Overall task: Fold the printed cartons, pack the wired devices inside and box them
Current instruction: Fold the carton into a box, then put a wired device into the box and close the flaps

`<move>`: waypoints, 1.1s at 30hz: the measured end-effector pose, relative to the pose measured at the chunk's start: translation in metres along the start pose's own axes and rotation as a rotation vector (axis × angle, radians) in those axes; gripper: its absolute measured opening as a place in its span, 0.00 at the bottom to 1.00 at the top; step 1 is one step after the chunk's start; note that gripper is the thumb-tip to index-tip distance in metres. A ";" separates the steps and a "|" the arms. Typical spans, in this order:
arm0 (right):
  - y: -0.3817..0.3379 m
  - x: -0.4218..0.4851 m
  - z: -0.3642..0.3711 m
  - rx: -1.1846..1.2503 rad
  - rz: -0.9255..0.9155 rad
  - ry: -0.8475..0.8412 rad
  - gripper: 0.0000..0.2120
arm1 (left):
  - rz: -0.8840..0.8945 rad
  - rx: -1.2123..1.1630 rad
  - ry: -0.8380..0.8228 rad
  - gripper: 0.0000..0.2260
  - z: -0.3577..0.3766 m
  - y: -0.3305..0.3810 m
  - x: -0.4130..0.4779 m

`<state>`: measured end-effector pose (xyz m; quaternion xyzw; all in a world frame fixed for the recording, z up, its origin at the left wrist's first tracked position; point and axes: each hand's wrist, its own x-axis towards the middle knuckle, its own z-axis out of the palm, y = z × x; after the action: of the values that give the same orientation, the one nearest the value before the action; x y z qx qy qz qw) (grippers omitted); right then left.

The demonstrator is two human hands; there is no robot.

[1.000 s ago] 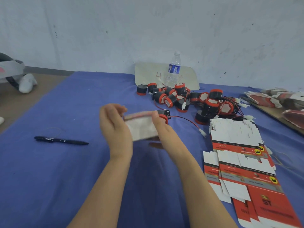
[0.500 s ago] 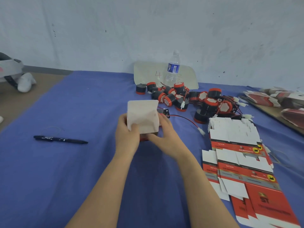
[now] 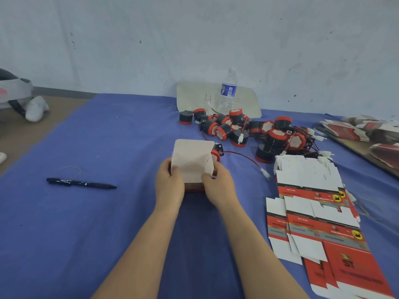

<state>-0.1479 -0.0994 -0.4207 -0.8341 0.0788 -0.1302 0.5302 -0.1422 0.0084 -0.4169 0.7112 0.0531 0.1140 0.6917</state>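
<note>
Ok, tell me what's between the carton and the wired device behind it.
Nothing visible: the wired device lies just behind the carton, at its right edge. The left hand and right hand grip its near side.

Soft, even indoor light, in a slightly blurred wide-angle view.
Shadows are faint: just a dim patch on the blue cloth (image 3: 86, 234) below the carton (image 3: 192, 160) gripped by the left hand (image 3: 170, 186) and right hand (image 3: 220, 190). The stacked cartons (image 3: 367, 130) at far right smear out of focus. Print at lower right is unreadable, and straight edges bend slightly near the corners.

Bare forearms; right hand (image 3: 218, 188) thumbnail painted purple.
</note>
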 end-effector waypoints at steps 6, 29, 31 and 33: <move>-0.009 0.004 -0.005 0.199 0.174 0.095 0.24 | -0.029 -0.194 0.018 0.22 -0.004 0.009 0.004; -0.019 0.033 -0.011 -0.440 -0.141 0.223 0.29 | 0.047 0.162 0.214 0.15 -0.029 0.003 0.017; -0.022 0.048 -0.011 -0.518 -0.100 0.133 0.33 | 0.092 0.152 0.245 0.12 -0.029 0.004 0.017; -0.019 0.059 -0.008 -0.635 -0.049 0.031 0.34 | 0.127 0.150 0.249 0.09 -0.029 0.003 0.017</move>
<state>-0.0946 -0.1137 -0.3923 -0.9574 0.1036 -0.1247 0.2389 -0.1325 0.0401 -0.4116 0.7430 0.1019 0.2404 0.6163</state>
